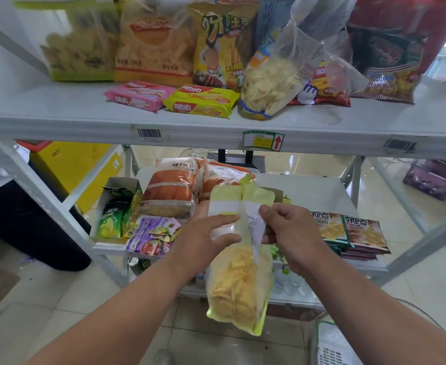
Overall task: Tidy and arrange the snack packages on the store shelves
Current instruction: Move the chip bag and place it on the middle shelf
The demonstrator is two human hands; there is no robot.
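Yellow-edged clear chip bag is hanging in front of the lower shelf, held by 2 hands. Left hand is wrapping its fingers around the bag's upper part; right hand is pinching the back seam flap. Packages on the upper shelf are getting cut off at the top edge, print blurred.
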